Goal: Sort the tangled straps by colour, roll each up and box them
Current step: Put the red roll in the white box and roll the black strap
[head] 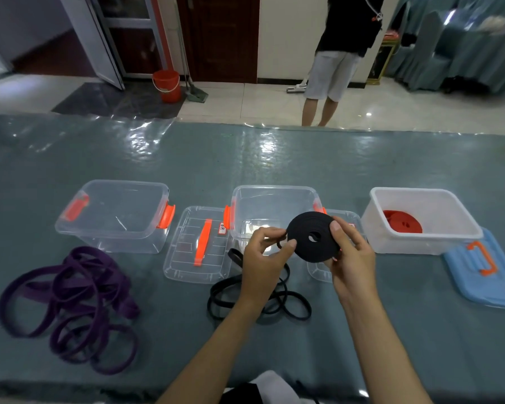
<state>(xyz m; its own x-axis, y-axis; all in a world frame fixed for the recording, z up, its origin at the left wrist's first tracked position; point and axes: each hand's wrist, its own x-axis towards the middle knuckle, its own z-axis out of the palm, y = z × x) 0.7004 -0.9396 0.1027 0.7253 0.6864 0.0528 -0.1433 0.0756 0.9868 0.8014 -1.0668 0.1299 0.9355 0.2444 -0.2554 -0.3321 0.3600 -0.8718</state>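
My right hand (352, 255) grips a partly wound roll of black strap (306, 231), held up in front of the middle clear box (274, 196). My left hand (264, 252) pinches the strap where it feeds onto the roll. The loose rest of the black strap (289, 304) lies in loops on the table below my hands. A purple strap (70, 298) lies in a tangled heap at the left. A rolled red strap (403, 221) sits inside the white box (461, 220) at the right.
A clear box with orange latches (114, 199) stands at the left, a clear lid (187, 252) beside it. A blue lid (484, 284) lies at the far right. A person (336, 59) stands beyond the table (245, 158), near a red bucket (166, 84).
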